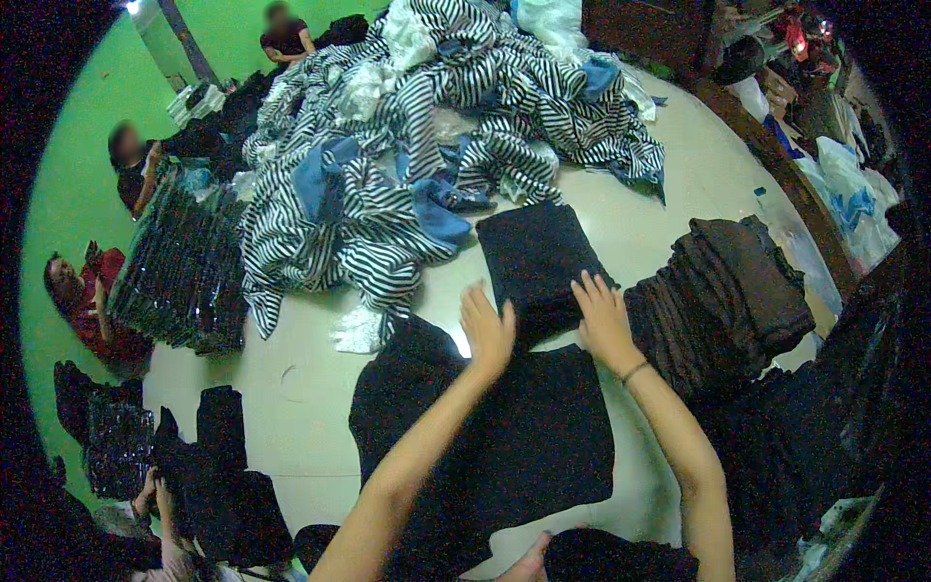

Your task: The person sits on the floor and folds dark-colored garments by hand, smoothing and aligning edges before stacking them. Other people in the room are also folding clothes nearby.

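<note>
A stack of folded black cloth (535,250), likely garments, lies on the pale floor in front of me. At its near left edge is my left hand (488,328), fingers stretched out, slightly blurred. My right hand (605,318) rests on the stack's near right edge, fingers spread and a dark band round the wrist. Neither hand grips anything that I can see. Below my hands and between my forearms, a black garment (533,436) is laid out flat. Its left part is partly hidden behind my left forearm.
A large heap of black-and-white striped clothes (369,223) with blue pieces fills the far side. Folded dark garments (727,291) are piled at right. Shiny packed bundles (184,272) stand at left, near several seated people. Black cloth (233,495) lies at lower left.
</note>
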Demonstrator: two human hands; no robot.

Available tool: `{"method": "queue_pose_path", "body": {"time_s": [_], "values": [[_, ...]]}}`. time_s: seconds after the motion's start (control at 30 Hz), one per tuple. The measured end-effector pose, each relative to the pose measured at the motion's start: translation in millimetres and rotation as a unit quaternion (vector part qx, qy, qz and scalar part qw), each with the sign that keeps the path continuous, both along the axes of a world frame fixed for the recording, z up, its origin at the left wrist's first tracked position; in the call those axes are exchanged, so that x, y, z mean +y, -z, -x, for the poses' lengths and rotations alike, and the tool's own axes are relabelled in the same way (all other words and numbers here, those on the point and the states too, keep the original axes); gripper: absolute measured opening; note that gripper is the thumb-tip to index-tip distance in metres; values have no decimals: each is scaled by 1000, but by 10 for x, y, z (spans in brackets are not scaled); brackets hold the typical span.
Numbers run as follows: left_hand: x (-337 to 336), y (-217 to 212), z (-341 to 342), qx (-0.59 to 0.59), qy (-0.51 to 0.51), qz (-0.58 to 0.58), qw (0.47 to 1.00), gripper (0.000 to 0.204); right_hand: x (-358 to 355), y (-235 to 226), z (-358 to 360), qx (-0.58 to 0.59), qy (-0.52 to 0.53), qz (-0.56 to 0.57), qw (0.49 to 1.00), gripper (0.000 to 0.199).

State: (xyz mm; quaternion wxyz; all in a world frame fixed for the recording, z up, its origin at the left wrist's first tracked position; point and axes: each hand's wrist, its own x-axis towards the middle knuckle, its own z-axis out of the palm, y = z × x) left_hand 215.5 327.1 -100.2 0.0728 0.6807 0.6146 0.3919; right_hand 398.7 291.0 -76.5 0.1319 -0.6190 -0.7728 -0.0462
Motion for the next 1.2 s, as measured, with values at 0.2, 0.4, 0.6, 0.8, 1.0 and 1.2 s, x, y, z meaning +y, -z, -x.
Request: {"method": "queue_pose_path", "body": {"time_s": [0.2,0.4,0.6,0.8,1.0,1.2], "values": [[-1910,82,565,84,350,107,927,54,-1156,183,506,74,-238,133,959,56],[-2809,233,1059,203,429,136,870,40,-2250,331,733,29,-343,226,911,56],[-2888,246,1032,289,392,104,867,23,-2368,396,974,82,-321,275,903,39],[-2881,132,924,101,315,257,908,19,-2229,268,1042,50,-311,212,925,20],[-2903,-30,1123,209,245,240,916,14,-2082,25,762,36,-231,90,968,12],[-3234,-368,1521,245,117,219,937,31,-2066,-218,351,106,-122,105,981,19]]}}
